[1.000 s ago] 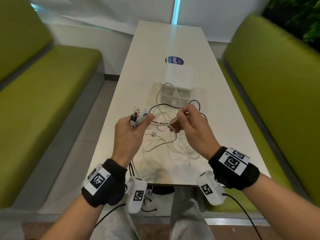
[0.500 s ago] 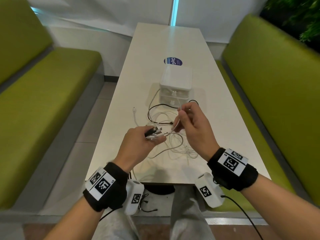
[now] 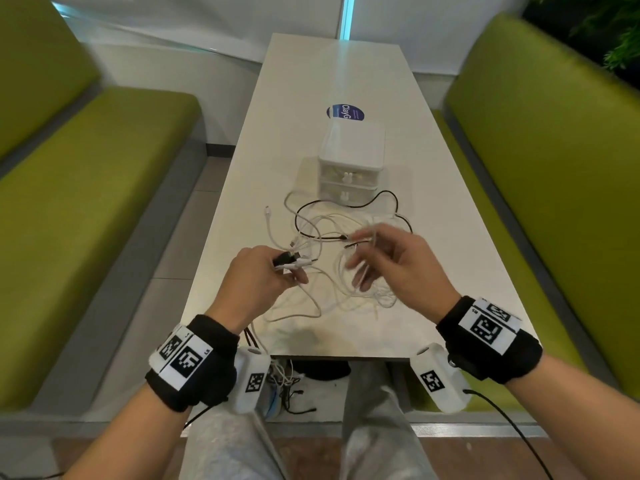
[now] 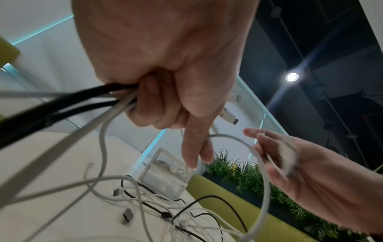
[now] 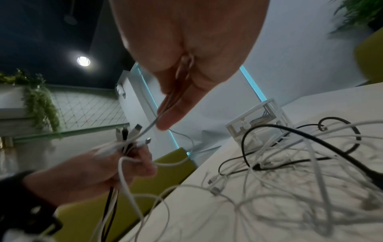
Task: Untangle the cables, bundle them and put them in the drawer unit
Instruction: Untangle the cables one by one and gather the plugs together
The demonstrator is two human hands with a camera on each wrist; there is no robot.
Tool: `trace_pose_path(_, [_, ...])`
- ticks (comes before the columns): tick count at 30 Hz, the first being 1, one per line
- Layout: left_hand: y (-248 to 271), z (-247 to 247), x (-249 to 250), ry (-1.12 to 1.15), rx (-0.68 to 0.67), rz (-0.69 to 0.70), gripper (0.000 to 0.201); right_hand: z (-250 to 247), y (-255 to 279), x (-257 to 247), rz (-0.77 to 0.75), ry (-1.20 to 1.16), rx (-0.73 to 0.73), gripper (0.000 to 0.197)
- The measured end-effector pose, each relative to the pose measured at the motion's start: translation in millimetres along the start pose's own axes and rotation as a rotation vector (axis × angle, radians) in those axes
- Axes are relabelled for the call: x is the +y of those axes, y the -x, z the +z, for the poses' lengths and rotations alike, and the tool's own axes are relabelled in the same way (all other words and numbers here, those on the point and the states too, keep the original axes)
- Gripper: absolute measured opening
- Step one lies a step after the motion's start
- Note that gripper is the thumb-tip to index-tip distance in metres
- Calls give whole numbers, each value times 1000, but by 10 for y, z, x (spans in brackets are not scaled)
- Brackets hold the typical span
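One drawer unit (image 3: 351, 161) stands on the long white worktop (image 3: 325, 77). It is white with two clear-fronted drawers stacked one above the other, both pushed in, each with a small white knob. Just in front of it lies a loose tangle of cables (image 3: 332, 268): most are thin and white, and at least one is a black cable (image 3: 346, 201) looping past the unit's base. An exact count cannot be made because the strands cross and overlap.

The left hand (image 3: 258, 278) is curled round a bunch of cable ends (image 3: 292, 263), white and black, their plugs sticking out past the fingers; the left wrist view shows two black strands among several white ones in the fist. The right hand (image 3: 398, 265) is blurred, its fingers spread and fairly straight, with a thin white strand (image 5: 163, 113) lying along them; whether it pinches that strand cannot be told. Two green benches flank the worktop.
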State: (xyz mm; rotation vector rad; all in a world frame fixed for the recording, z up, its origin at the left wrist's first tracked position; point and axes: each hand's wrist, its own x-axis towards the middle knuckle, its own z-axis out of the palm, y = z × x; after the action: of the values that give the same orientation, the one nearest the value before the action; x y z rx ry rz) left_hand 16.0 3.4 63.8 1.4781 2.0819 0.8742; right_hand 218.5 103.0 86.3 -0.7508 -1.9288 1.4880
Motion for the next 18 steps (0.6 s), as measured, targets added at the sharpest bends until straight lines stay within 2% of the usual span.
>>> trace_pose_path(4, [73, -21, 2, -115, -113, 17, 30, 86, 221, 165, 214, 219, -463, 16])
trace_pose_path(6, [101, -44, 15, -193, -173, 18, 36, 128, 304, 253, 286, 402, -639, 20])
trace_pose_path(9, [151, -47, 49, -319, -295, 35, 29, 148, 379, 344, 344, 777, -819, 25])
trace_pose_path(12, [173, 8, 20, -409, -387, 54, 37, 126, 360, 277, 370, 979, -808, 35])
trace_pose_path(15, [157, 64, 10, -451, -382, 54, 40, 81, 291, 184, 366, 1032, -687, 49])
trace_pose_path(16, [150, 77, 11, -456, -376, 52, 40, 75, 265, 159, 335, 1038, -627, 49])
trace_pose_path(18, [147, 88, 27, -460, -369, 50, 40, 108, 225, 123, 267, 963, -486, 36])
